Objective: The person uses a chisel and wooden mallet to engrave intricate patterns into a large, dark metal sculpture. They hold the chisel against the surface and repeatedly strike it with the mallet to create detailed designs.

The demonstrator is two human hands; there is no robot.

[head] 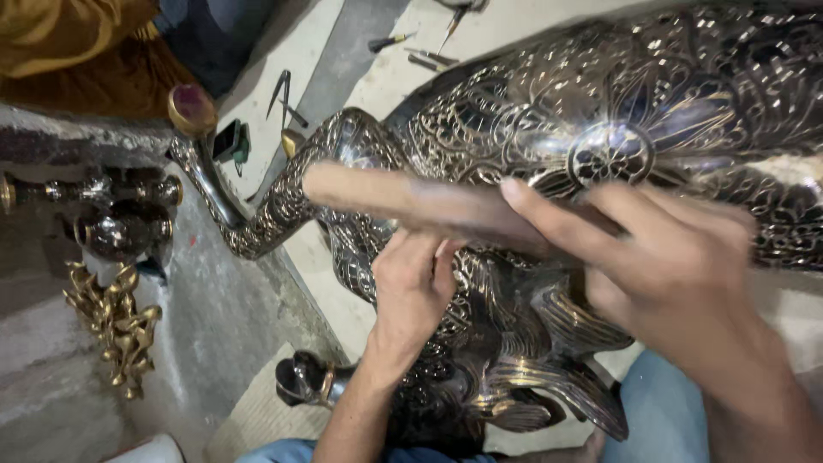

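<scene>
Right hand [660, 266] clenched around wooden mallet [411, 201], above engraved metal bird [549, 146], concrete floor [214, 317] beneath.

Left hand [413, 287] has fingers pinched together; right hand [660, 270], blurred, is curled closed.

No pkgs, labels, signs or screens in view, as far as the head cam shows.
</scene>
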